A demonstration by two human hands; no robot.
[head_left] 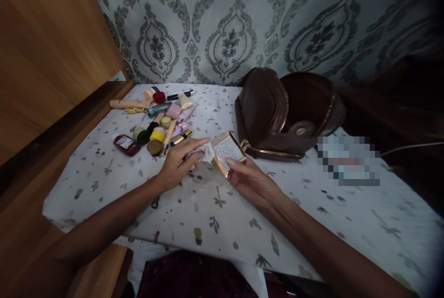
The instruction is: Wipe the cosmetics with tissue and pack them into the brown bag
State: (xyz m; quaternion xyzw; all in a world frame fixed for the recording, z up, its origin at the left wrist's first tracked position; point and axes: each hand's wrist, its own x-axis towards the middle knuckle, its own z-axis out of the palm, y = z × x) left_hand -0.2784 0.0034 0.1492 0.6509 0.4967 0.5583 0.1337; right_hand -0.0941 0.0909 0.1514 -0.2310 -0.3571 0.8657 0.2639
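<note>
The left forearm [114,210] is reaching in bare from the lower left, slanting up and rightward, and the left wrist [160,183] is running nearly in line with it. The left hand [175,164] is bending inward in a closed grip, its index finger [198,143] stretching toward the other hand and its thumb lying below. The right forearm [322,233] is coming in bare from the lower right, slanting up and leftward to the right wrist [277,198]. The right hand [255,181] is also gripping, its thumb [237,166] pressing on top. The two hands are facing each other, near but apart.
</note>
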